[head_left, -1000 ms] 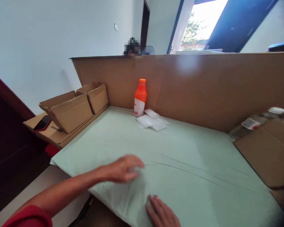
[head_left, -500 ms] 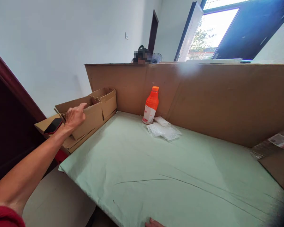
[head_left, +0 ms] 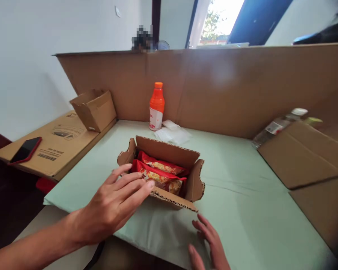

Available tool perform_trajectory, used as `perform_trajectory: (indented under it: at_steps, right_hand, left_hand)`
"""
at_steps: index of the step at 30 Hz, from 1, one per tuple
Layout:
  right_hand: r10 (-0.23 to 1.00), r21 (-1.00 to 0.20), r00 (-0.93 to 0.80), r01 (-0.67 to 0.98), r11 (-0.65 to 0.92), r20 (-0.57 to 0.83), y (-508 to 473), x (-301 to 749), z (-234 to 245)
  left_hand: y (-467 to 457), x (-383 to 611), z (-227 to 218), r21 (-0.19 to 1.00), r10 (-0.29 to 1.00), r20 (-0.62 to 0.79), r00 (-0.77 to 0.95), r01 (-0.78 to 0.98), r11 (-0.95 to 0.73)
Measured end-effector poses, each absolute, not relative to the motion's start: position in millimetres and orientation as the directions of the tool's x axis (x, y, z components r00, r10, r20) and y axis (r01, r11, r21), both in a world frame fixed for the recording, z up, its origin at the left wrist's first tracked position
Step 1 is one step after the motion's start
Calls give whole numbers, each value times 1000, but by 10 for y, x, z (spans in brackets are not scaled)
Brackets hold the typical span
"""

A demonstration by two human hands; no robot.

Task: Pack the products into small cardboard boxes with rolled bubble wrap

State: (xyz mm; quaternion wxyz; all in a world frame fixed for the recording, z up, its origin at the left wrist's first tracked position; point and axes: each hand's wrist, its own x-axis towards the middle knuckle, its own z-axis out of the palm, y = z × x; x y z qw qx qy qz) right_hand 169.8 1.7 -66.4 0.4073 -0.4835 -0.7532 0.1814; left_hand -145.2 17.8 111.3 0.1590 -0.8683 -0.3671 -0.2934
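An open cardboard box (head_left: 169,147) stands on the green-clothed table in front of me, with red snack packets (head_left: 160,173) lying inside. My left hand (head_left: 109,202) reaches over the box's near left side, fingers stretched out and nothing gripped; I cannot tell whether the fingertips touch the box. Near the box's front right corner, my right hand (head_left: 210,240) is held with fingers apart and holds nothing. Behind the box an orange bottle (head_left: 157,107) with a white label stands upright. Bubble wrap (head_left: 173,134) lies beside its base.
At the left, a phone (head_left: 26,150) and a smaller open carton (head_left: 97,112) rest on a flat printed box (head_left: 62,140). A cardboard wall (head_left: 228,93) runs along the back. Cardboard flaps (head_left: 312,153) and a clear bottle (head_left: 278,125) are at the right. A person's head shows beyond the wall.
The box with red packets has come from the left stack onto the table before me. My left hand has moved right with the fingers spread, and my right hand has come further into view.
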Motion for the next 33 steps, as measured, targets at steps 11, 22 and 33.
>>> perform_trajectory:
  at_steps: [11, 22, 33]
  right_hand:
    - [889, -577, -277, 683, 448, 363, -27, 1771, -628]
    - [919, -597, -350, 703, 387, 182, 493, 1621, -624]
    - [860, -913, -511, 339, 226, 23, 1807, 900, -206]
  left_hand:
    - [621, -1970, 268, 748, 936, 307, -172, 652, -126]
    - [873, -1768, -362, 959, 987, 26, -156, 281, 19]
    - [1089, -1969, -473, 946, 847, 73, -526, 306, 108]
